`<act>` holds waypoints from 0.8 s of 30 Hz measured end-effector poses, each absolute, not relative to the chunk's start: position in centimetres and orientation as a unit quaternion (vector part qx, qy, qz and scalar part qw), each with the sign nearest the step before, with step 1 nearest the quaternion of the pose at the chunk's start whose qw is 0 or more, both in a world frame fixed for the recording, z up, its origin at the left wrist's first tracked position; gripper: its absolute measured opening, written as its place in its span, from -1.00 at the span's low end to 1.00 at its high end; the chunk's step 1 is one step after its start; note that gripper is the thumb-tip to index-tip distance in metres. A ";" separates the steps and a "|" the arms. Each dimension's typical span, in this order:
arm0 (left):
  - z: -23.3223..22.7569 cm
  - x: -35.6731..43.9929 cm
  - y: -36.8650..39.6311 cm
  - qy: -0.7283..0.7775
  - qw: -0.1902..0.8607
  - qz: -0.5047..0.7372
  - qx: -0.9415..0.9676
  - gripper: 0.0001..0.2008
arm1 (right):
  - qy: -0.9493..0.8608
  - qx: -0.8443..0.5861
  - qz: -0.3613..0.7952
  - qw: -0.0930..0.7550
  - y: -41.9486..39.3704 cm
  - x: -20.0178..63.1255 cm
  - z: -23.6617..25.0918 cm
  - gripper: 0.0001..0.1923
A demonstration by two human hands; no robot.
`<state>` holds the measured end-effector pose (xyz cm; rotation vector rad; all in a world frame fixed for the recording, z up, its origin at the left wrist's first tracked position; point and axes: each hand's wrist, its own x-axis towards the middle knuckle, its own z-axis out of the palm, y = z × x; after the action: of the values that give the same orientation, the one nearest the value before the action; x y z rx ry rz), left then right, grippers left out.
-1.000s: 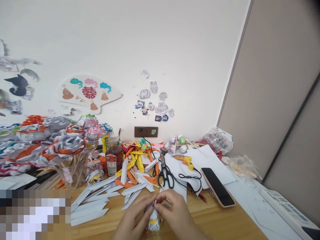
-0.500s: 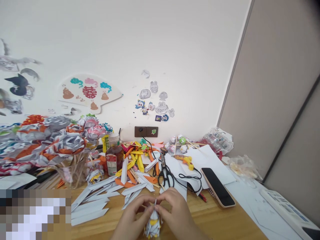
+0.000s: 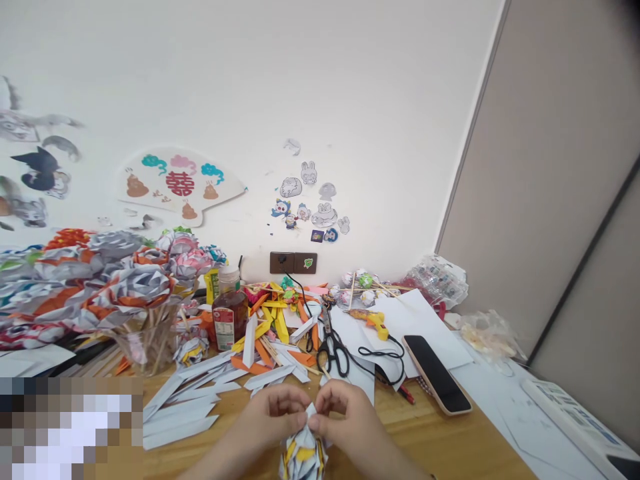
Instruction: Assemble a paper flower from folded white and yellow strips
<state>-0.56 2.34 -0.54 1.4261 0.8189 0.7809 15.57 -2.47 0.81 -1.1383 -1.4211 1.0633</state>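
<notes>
Across the wooden table (image 3: 450,453), from nine o'clock to three, craft clutter spreads under a pale wall. Largest is the bunch of paper flowers (image 3: 100,280) at nine o'clock, their stick stems gathered in a clear glass (image 3: 145,347). White sheets of paper (image 3: 420,320) lie at two o'clock, with a dark phone (image 3: 437,373) resting face up on their near edge and a yellow glue gun (image 3: 370,320) on top, its black cord looping toward the phone. A fan of folded white paper strips (image 3: 180,407) covers the table at ten o'clock, and orange and yellow strips (image 3: 270,320) pile up at twelve, beside a brown bottle (image 3: 230,317) with a white cap. Black-handled scissors (image 3: 333,350) lie just past the hands at twelve o'clock.

At six o'clock, close to the lower edge, both hands meet over a small folded paper piece (image 3: 303,457), white with yellow and orange patches. The left hand (image 3: 275,413) is curled, its fingertips pinching the top of the piece from the left; the right hand (image 3: 345,417) is likewise closed, thumb and forefinger nipping the same white tip from the right. Both sets of fingertips touch there, and the piece hangs between the two palms just above the table.
</notes>
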 end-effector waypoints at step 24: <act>2.1 -0.2 0.8 0.463 0.449 0.255 0.721 -0.95 | -0.669 -0.469 0.424 0.392 -2.2 16.6 -0.4 -0.85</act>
<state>-0.22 0.82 2.10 1.7825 1.1449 0.6312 16.57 -2.19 -0.36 -1.1898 -1.6983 1.0763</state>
